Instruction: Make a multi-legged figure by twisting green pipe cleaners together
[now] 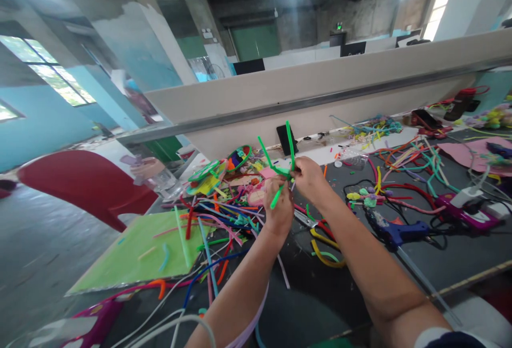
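Both hands meet in the middle of the head view, above the cluttered dark table. Between them is a bright green pipe cleaner point(290, 143), bent so that two ends stick up and a short end points down toward me. My left hand point(279, 204) is closed round its lower part. At its bend, the fingers of my right hand point(312, 180) pinch it from the right. The exact crossing of the stems is partly hidden by the fingers. Just below the hands lie scissors point(306, 218) and a curved yellow pipe cleaner point(326, 249).
A blue glue gun point(404, 232) and a purple power strip point(468, 212) with cables lie at right. Loose pipe cleaners cover much of the table. At left are a green sheet point(132, 252), a plastic bottle point(156, 177) and a red chair point(88, 180). A phone point(283, 140) leans behind.
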Demonstrator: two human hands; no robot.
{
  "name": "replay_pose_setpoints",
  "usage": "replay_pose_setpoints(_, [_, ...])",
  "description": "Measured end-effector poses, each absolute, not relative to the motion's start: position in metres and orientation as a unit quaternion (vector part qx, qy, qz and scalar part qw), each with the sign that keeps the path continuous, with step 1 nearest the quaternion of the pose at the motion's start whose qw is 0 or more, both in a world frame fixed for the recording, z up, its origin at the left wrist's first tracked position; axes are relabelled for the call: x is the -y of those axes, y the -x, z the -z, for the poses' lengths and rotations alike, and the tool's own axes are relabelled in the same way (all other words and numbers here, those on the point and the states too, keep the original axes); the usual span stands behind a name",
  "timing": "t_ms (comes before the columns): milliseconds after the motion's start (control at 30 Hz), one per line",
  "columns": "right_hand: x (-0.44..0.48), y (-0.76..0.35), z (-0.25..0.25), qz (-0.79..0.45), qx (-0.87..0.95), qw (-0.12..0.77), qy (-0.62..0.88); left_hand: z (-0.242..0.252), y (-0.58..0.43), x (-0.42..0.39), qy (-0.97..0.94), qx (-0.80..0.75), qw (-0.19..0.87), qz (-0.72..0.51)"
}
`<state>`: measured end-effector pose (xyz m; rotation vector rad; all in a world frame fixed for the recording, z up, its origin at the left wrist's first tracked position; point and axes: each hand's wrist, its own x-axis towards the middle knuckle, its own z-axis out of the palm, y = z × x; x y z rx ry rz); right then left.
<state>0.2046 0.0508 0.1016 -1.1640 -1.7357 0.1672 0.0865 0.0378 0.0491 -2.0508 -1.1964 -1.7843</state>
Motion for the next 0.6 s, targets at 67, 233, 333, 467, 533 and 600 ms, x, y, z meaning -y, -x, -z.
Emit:
replay_pose_setpoints(67, [-0.051, -0.205, -0.102, -0.069, 0.717, 0.500, 0.481, -0.050, -0.087, -0.038, 0.668, 0.410, 0.047, 0.619])
replay_pose_setpoints(233, [-0.049, -0.208, -0.103, -0.051, 0.728, 0.478, 0.488, -0.052, -0.088, -0.040, 0.629, 0.422, -0.044, 0.651])
replay_pose_setpoints(333, [-0.044, -0.208, -0.106, -0.021, 0.733, 0.442, 0.516, -0.053, -0.088, -0.040, 0.619, 0.430, -0.082, 0.652])
replay_pose_setpoints(467, [-0.040, -0.207, -0.109, 0.003, 0.723, 0.400, 0.563, -0.054, -0.088, -0.041, 0.608, 0.416, -0.087, 0.671])
replay_pose_setpoints(533, [-0.040, -0.206, -0.109, 0.002, 0.715, 0.392, 0.579, -0.054, -0.088, -0.042, 0.592, 0.407, -0.095, 0.689])
replay_pose_setpoints(600, [-0.041, -0.205, -0.109, -0.006, 0.709, 0.394, 0.585, -0.053, -0.088, -0.043, 0.576, 0.416, -0.106, 0.695])
